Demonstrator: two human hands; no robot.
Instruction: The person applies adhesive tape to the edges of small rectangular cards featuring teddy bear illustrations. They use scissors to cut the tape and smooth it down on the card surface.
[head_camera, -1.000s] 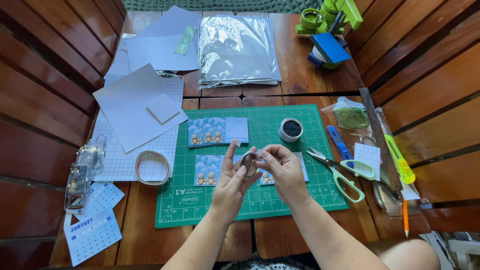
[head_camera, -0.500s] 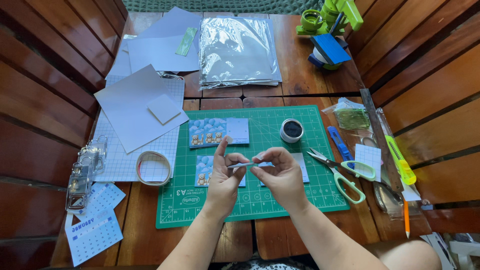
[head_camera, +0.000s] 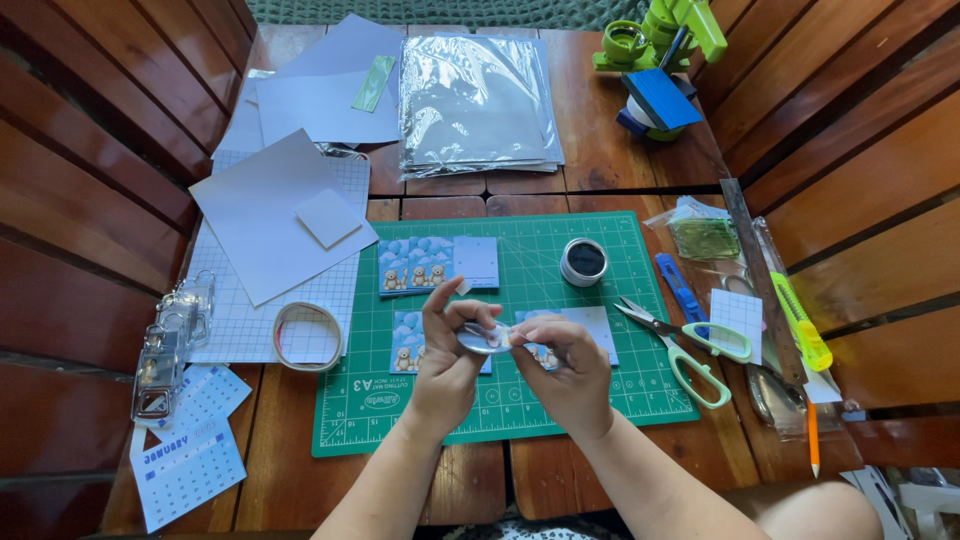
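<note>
- Left hand (head_camera: 447, 365) over green cutting mat (head_camera: 380, 400), thumb + fingers pinching small round silvery disc (head_camera: 484, 338); index raised w/ tiny white scrap stuck at tip.
- Right hand (head_camera: 568, 368) just beside left, fingertips closed on disc's right edge; disc between both hands, above mat centre.
- Under/behind the hands: bear-print cards (head_camera: 408, 265) w/ blank lilac card alongside, further from the body; more bear cards partly hidden beneath both hands.
- Beyond right hand: small round tin (head_camera: 584, 262), open, dark inside.
- Right of right hand: green-handled scissors (head_camera: 690, 350) lying at mat edge, blue cutter, metal ruler, yellow-green knife, orange pencil further out.
- Left of left hand: tape roll (head_camera: 307, 337) on gridded sheet, clear clips, calendar strips near table edge.
- Far side, well apart from hands: lilac paper sheets, stack of clear sleeves (head_camera: 475, 100), green tape dispenser.
</note>
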